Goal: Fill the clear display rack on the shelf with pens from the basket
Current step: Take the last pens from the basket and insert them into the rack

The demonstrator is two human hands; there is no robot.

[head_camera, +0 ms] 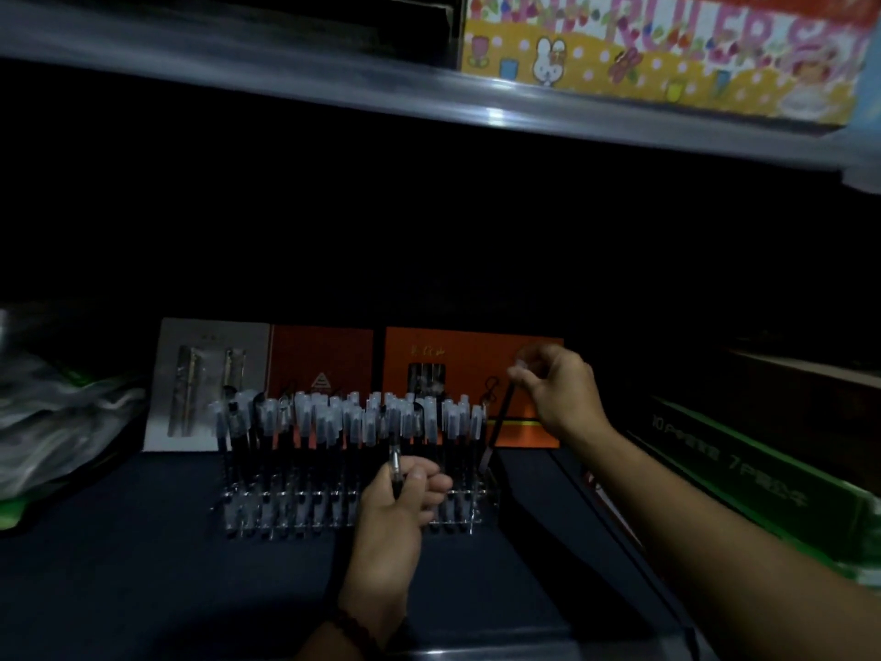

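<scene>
The fingers [524,372] of my right hand [565,393] pinch the top of a slim black pen [500,422], its tip at the 3 o'clock end of the clear acrylic rack [472,498]. My left hand [405,498] grips another clear-capped pen [394,462]. Tilted like this, I think it could miss its hole and knock its neighbours. At 1 o'clock a colourful cartoon box [667,50] reads "RULER". I can't see the basket.

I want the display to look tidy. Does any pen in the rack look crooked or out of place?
One does. At the right end of the clear rack, the pen pinched by the right hand leans, while the other pens stand upright. The left hand holds a second pen before the rack.
</scene>
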